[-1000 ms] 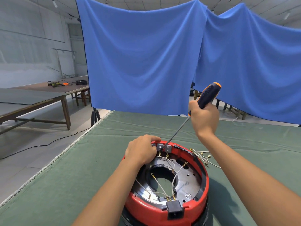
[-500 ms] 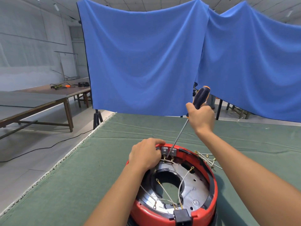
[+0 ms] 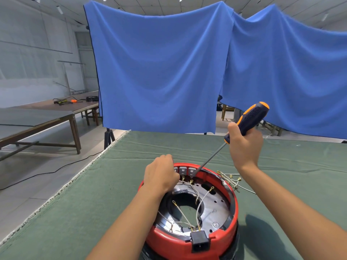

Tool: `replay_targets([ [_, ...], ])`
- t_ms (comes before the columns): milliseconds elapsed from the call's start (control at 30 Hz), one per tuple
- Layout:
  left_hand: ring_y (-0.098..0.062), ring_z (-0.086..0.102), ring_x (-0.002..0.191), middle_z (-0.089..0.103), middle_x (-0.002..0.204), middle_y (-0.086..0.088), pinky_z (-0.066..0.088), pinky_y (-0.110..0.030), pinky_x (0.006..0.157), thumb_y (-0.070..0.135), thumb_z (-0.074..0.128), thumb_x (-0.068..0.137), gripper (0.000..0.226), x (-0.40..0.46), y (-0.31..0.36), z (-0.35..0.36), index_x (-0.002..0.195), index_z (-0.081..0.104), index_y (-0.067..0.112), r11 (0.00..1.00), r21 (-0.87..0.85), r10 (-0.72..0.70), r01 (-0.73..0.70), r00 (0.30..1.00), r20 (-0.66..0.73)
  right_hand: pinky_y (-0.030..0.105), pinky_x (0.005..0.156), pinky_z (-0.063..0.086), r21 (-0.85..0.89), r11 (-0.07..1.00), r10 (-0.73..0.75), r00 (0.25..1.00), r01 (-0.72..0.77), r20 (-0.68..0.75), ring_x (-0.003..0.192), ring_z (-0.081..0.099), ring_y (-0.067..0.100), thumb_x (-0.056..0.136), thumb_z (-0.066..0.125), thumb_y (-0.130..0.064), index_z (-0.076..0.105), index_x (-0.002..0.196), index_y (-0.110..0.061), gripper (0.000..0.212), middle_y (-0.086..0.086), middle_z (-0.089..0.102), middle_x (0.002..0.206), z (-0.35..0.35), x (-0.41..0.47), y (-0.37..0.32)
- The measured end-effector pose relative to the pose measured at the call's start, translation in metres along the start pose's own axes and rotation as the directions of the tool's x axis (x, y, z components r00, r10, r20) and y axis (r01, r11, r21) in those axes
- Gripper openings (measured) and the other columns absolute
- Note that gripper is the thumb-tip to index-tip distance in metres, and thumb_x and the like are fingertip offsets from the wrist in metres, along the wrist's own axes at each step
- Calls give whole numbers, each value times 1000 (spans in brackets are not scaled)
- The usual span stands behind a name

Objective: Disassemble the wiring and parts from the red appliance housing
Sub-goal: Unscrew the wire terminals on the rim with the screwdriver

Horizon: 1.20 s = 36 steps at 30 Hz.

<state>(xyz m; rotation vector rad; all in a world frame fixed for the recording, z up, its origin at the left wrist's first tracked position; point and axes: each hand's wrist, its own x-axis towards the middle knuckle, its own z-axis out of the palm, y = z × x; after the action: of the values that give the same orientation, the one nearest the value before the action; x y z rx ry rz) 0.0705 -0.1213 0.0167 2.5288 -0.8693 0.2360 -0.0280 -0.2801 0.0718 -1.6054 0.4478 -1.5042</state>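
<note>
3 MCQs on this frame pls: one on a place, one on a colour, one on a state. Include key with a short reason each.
1. Where does the tip of the long-shafted screwdriver point?
A. at the grey terminal blocks on the far inner rim of the round red plastic appliance housing
B. at the black power socket
C. at the loose wires on the table

2. What colour is the screwdriver handle?
A. all red
B. black with orange
C. yellow and green

3. What is the left hand doing?
A. lying flat on the green felt table cover
B. lifting a wire in the air
C. resting curled on the housing's far-left rim

Key: 1 A, the shaft ends at the blocks. 2 B, dark grip, orange ends. 3 C, curled fingers sit at the rim; the right hand grips the tool.
</note>
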Motion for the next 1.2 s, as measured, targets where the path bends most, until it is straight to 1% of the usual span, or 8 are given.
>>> replay_targets([
  [100,-28,55,99,63,106,-3,40,-33,74,13,48,75,28,-2,0,-1,103,56,15,996,90,30,-29,1000,-1,13,46,39,37,999,4,999,-3,-50,41,49,1,73,53,-31,55,63,9,41,-8,50,39,-9,2,-9],
  [233,-25,54,104,61,109,-2,41,-33,77,17,48,79,29,-2,-4,-4,106,57,17,966,233,98,-110,993,60,15,51,43,78,996,-41,998,46,-57,44,53,0,78,55,-30,53,64,7,40,-9,53,42,-19,-6,-16],
  [400,-25,52,117,55,128,1,42,-33,88,19,48,82,49,-5,-12,-11,130,47,29,965,212,120,-154,979,164,30,55,48,95,995,-6,998,12,-56,44,52,0,79,58,-31,54,51,-20,31,-14,55,43,-26,-22,-14],
  [500,-24,49,121,51,135,3,41,-34,91,18,47,83,57,-8,-21,-12,137,37,33,978,165,94,-124,979,180,28,53,43,66,998,27,999,-25,-38,44,53,1,77,57,-37,56,53,-17,31,-12,60,46,-23,-30,-6],
  [700,-31,55,108,54,127,-2,42,-38,82,19,45,84,43,-9,-22,-5,126,39,24,972,204,86,-117,984,153,42,61,52,26,995,95,994,-94,-56,54,61,25,74,58,-44,65,62,-5,41,8,65,56,-13,-40,8],
  [1000,-31,57,102,59,120,-4,41,-36,76,19,46,83,42,-6,-23,-5,124,44,24,976,191,82,-102,990,113,27,49,47,68,990,126,989,-121,-74,38,54,9,75,58,-41,60,53,-17,33,-4,60,44,-12,-46,15],
  [1133,-31,57,102,59,120,-4,40,-35,75,20,44,84,40,-7,-23,-4,123,45,24,977,188,83,-102,991,104,34,55,48,60,998,31,999,-29,-45,44,55,16,72,56,-47,59,52,-13,39,2,60,49,-11,-50,12],
  [1200,-30,57,101,59,120,-3,40,-36,75,21,44,84,39,-8,-23,-4,123,45,24,978,186,79,-98,991,106,30,57,46,35,999,-24,999,25,-29,44,52,11,70,55,-46,54,49,-15,38,-1,57,47,-8,-50,9],
])
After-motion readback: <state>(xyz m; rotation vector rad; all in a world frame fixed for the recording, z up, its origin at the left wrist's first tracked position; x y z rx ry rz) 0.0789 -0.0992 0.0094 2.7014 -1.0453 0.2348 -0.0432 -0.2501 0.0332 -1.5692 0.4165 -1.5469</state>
